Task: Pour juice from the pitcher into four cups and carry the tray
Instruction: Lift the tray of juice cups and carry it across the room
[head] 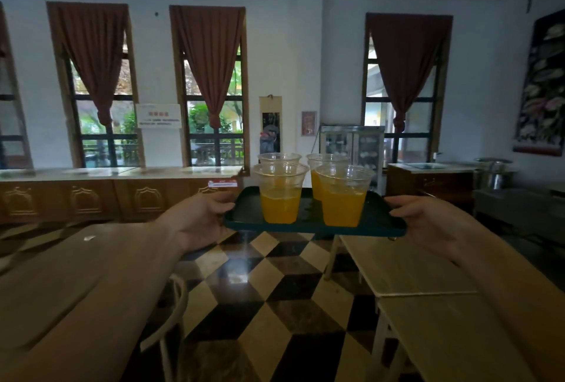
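Observation:
A dark green tray (379, 222) is held level in the air in front of me, over the floor. My left hand (200, 218) grips its left edge and my right hand (428, 218) grips its right edge. On the tray stand several clear plastic cups with orange juice: a front left cup (280, 195), a front right cup (344, 198), a back left cup (279, 158) and a back right cup (324, 164), the rear ones partly hidden. No pitcher is in view.
A checkered tiled floor (260, 290) runs ahead between wooden tables (61, 284) on the left and right (406, 265). A white chair (174, 314) stands by the left table. A wooden counter (122, 195) lines the window wall; a glass cabinet (351, 146) and metal counter (519, 201) stand at right.

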